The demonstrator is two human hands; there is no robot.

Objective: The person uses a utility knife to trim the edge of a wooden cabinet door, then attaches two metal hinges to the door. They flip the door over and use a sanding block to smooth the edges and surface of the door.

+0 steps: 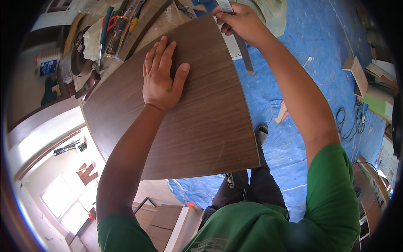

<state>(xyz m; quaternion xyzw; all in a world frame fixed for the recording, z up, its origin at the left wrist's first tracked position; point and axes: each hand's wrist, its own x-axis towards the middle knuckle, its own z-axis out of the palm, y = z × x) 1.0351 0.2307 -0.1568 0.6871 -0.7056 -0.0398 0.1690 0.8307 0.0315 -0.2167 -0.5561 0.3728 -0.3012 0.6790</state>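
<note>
A large brown wood-grain panel, like a cabinet door, lies before me. Flat on its upper left part rests my left hand, fingers stretched and thumb apart. Beyond the panel's far right corner, my right hand is closed around a long thin flat strip. The strip is pale grey above the fingers and dark below, hanging beside the panel's right edge; its exact kind I cannot make out. A metal hinge sticks out under the panel's near edge.
Tools, including a green-handled screwdriver and red-handled scissors, lie beyond the panel at upper left. A blue tarp covers the floor. Coiled cable and wood offcuts lie at right; a fan stands lower right.
</note>
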